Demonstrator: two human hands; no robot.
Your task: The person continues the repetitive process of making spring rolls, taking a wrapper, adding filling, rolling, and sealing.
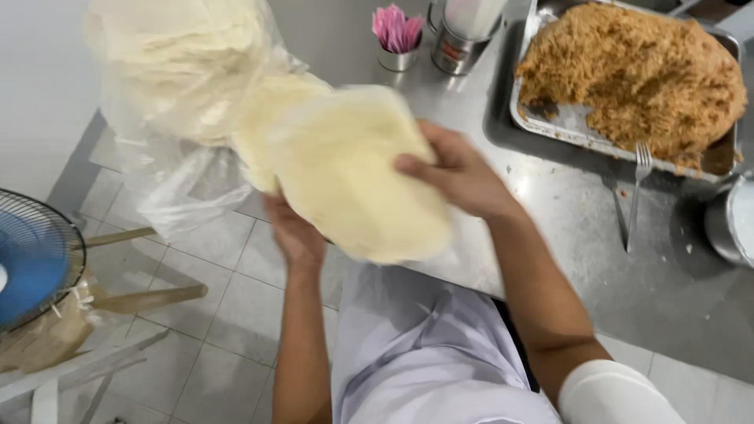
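Pale round dough sheet (353, 173) between both hands; right hand (455, 177) fingers pressed on top; left hand (294, 232) cupped beneath

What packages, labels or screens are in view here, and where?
Plastic bag: clear, crumpled, upper left on the counter edge, holding pale round sheets.
Tin: round metal, top centre, with a reddish label band.
No screens or signs show.

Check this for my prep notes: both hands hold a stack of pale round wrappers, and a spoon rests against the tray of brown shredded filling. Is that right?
One detail is off: the head view shows a fork, not a spoon, resting against the tray of brown shredded filling. The rest stands: the left hand and right hand hold the stack of pale round wrappers.
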